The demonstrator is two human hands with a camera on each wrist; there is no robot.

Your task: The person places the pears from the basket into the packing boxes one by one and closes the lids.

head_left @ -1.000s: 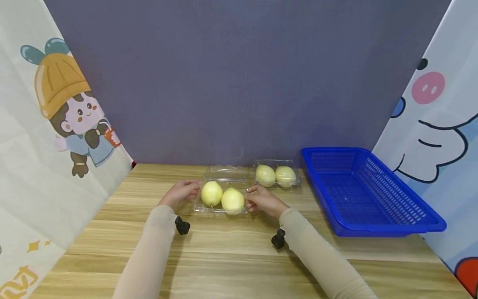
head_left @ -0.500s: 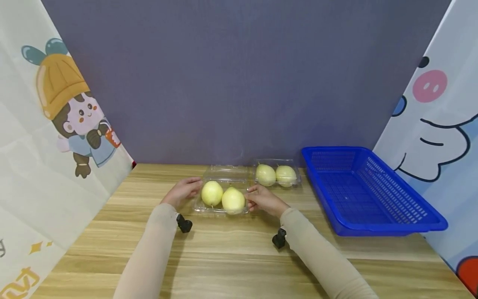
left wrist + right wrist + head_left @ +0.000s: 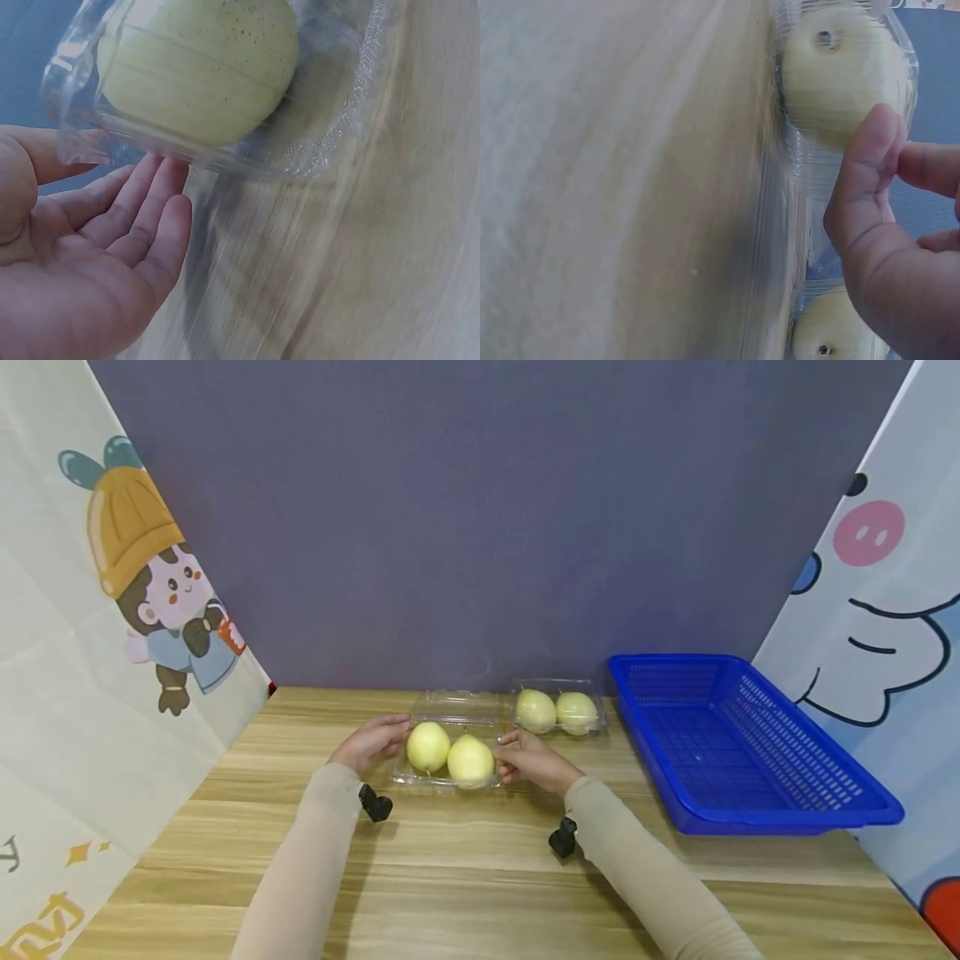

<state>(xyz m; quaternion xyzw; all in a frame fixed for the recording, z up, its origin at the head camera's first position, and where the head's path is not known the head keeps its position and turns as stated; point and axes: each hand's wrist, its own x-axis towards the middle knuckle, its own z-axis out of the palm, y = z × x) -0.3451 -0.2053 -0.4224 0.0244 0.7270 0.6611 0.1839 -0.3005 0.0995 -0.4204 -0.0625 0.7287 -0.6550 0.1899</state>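
Observation:
A clear plastic clamshell box (image 3: 480, 782) with two pale yellow pears, a left pear (image 3: 428, 747) and a right pear (image 3: 471, 761), sits on the table; its lid (image 3: 461, 707) lies folded back. At the box's left end is my left hand (image 3: 372, 742). The left wrist view shows its thumb and fingertips (image 3: 171, 169) at the plastic corner, beside a pear (image 3: 199, 71). On the opposite end, my right hand (image 3: 535, 762) pinches the box edge between thumb (image 3: 874, 142) and index finger. Plastic and fingers partly hide where that pinch meets the edge.
Behind and right stands a second clear clamshell box (image 3: 559, 683) with two more pears (image 3: 536, 711). A large blue plastic basket (image 3: 660, 785) occupies the table's right side. A grey upright panel (image 3: 480, 527) closes off the back of the wooden table (image 3: 450, 885).
The left hand has shifted very slightly right and up along the box's end. The right hand keeps its pinch, and the pears stay in place in the box.

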